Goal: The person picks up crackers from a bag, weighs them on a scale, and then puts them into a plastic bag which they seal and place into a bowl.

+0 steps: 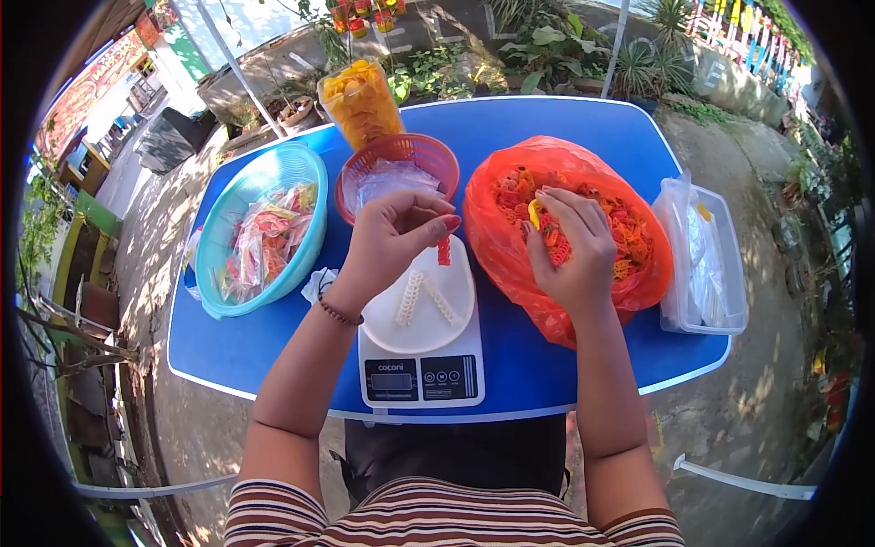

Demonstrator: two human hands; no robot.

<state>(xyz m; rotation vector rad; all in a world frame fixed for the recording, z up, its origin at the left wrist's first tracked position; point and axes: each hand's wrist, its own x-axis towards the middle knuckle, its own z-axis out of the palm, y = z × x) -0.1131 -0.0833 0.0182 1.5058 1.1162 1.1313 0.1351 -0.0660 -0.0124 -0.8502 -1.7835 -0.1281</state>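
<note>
My left hand (401,237) is closed in a pinch above the scale, with a short red ridged strip (444,252) hanging from its fingertips. Below it, two pale lattice strips (410,299) lie on the round white plate of a digital kitchen scale (424,379). Over the mouth of a red plastic bag (510,296), my right hand (579,246) has its fingers curled around a yellow piece (535,214). Red and orange lattice pieces (633,239) fill the bag. Some of them lie right under the right hand.
On the blue table (547,383) stand a turquoise basket (214,273) of filled packets, a red basket (437,150) of clear plastic bags, and a tub (360,100) of yellow pieces. A clear box (734,273) holding plastic bags is at the right edge.
</note>
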